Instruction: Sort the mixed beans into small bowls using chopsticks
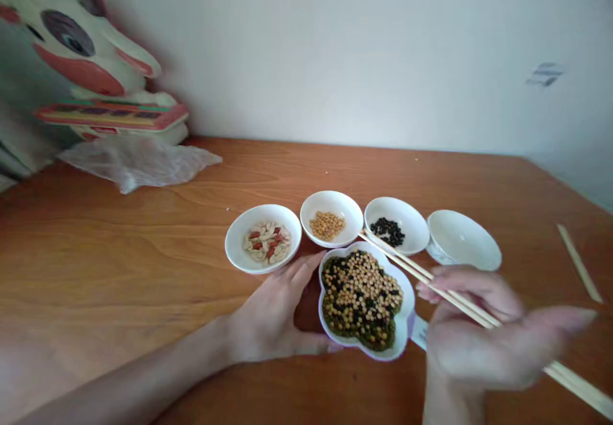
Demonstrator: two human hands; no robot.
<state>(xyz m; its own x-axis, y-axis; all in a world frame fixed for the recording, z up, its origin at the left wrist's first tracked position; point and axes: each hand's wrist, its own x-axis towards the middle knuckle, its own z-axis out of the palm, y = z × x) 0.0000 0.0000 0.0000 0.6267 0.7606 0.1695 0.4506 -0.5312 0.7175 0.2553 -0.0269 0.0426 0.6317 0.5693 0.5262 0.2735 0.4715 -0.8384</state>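
My left hand point(272, 310) holds a white, lobed, flower-shaped bowl point(406, 288) by its left side, the thumb at the lower rim and the fingers at the upper rim. Yellow beans point(366, 278), black beans and small green grains fill this bowl, and a short handle point(418, 332) juts from its right side. My right hand point(483, 329) is closed around a pair of wooden chopsticks point(407, 262), slightly blurred. Their tips point up and left, near the rim of a round white bowl point(352, 205) with yellow beans point(327, 225). Nothing shows between the tips.
Left of it, a white bowl point(232, 246) holds peanuts and pale seeds. To the right are a bowl point(407, 214) with black beans and another white bowl point(464, 240). A wooden stick point(579, 262) lies far right. A cow-shaped toy point(96, 61) and plastic bag point(138, 163) are back left.
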